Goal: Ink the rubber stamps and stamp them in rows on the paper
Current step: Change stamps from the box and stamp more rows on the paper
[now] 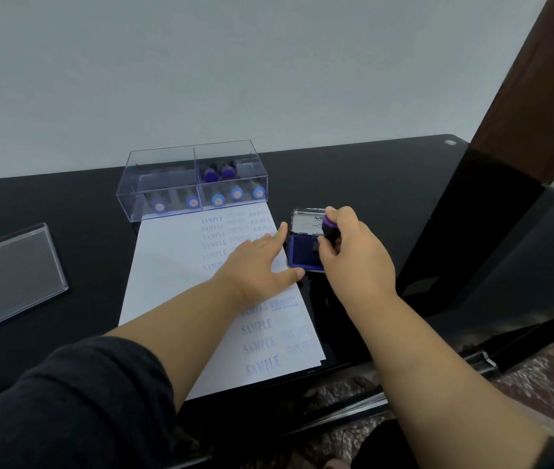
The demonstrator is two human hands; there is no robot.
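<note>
Surface: black glossy desk (66, 198) against plain pale wall, brown upright at far right
Paper: white sheet (167, 265) flat on desk, columns of blue prints reading SAMPLE, AIR MAIL, EXPRESS; other words too blurred to read
Left hand: (258, 262) flat on paper, fingers straight and spread, pressing sheet down near its right edge, holding nothing
Right hand: (350, 245) curled tight round purple-topped stamp (329, 228), stamp base down on ink pad
Ink pad: (306, 252) open, just right of paper, dark blue pad surface, lid hinged up behind with label text partly hidden by hand
Stamp box: clear plastic case (194, 181) at top edge of paper, two compartments, more stamps inside with blue and purple caps
Box lid: clear lid (12, 275) lying well apart at far left of desk
</note>
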